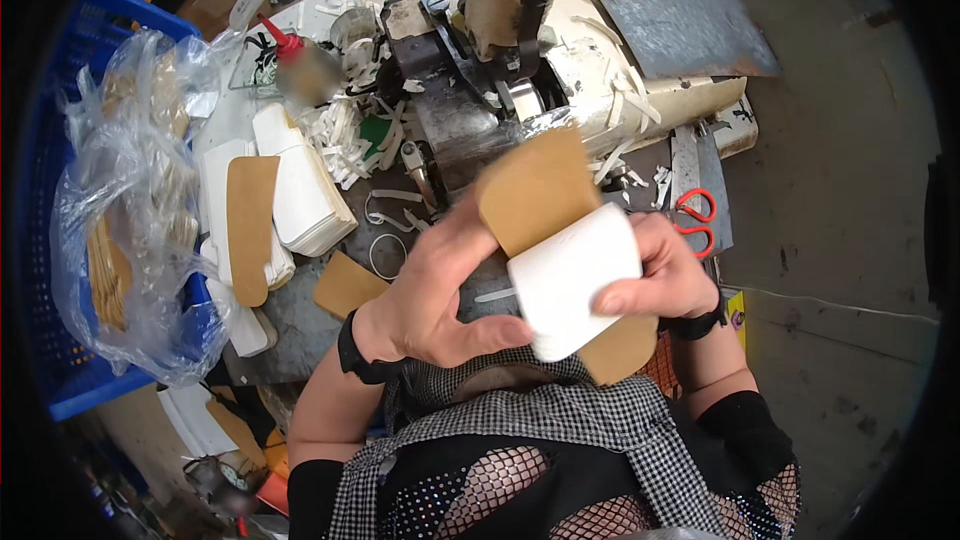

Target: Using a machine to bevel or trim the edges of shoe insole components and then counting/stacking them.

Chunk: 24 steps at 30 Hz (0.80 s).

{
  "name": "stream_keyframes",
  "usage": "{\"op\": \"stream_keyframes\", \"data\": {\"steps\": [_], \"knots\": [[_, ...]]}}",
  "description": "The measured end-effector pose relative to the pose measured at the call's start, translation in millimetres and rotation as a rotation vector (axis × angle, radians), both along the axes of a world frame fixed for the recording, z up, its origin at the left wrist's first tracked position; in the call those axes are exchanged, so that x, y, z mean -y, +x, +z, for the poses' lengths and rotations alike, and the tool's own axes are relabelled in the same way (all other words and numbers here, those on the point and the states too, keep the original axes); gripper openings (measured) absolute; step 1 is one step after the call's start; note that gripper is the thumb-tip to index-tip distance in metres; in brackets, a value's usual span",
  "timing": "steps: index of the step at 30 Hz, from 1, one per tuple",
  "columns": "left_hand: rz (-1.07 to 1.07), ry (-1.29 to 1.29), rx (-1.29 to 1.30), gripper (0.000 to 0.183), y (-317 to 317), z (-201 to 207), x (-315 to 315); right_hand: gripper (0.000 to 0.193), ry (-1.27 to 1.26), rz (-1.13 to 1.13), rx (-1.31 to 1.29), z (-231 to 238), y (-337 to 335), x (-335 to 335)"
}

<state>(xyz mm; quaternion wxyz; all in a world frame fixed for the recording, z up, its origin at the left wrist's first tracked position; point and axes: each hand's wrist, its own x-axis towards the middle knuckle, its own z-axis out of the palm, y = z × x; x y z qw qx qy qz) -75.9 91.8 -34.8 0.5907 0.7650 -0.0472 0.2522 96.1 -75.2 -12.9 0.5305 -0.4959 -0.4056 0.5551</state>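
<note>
Both my hands hold a flat piece between them, above my lap and in front of the machine: a tan cardboard-like piece (pixel 535 195) with a white sheet (pixel 572 280) bent over its middle. My left hand (pixel 440 285) grips it from the left, thumb under the white sheet. From the right, my right hand (pixel 660 275) pinches the white sheet with thumb and fingers. A black band sits on each wrist.
A worn metal sewing-type machine (pixel 480 90) stands behind the hands among white trimmings. Stacks of white and tan cut pieces (pixel 275 200) lie at left beside a clear plastic bag (pixel 130 210) in a blue crate (pixel 60 360). Red-handled scissors (pixel 695 220) rest at right.
</note>
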Motion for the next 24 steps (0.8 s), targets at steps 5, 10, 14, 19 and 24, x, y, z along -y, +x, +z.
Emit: {"op": "stream_keyframes", "data": {"steps": [5, 10, 14, 19, 24], "knots": [[0.316, -0.351, -0.363, 0.039, -8.9, -35.6, 6.1, 0.027, -0.169, 0.017, -0.173, -21.0, -11.3, -17.4], [0.425, -0.557, -0.475, 0.038, 0.7, -44.9, -6.6, 0.029, -0.183, -0.052, -0.375, -35.1, -12.1, -30.3], [0.334, -0.658, -0.378, 0.031, 21.3, -44.4, -4.7, 0.030, -0.235, -0.208, -0.296, -19.2, 0.5, -28.1], [0.246, -0.521, -0.418, 0.023, 18.1, -30.9, -3.7, 0.028, -0.171, -0.272, -0.135, -5.2, 28.6, -6.7], [0.099, 0.183, 0.031, 0.052, 10.0, 5.9, -0.7, 0.024, -0.026, -0.029, 0.080, 5.4, 15.9, 2.5]]}}
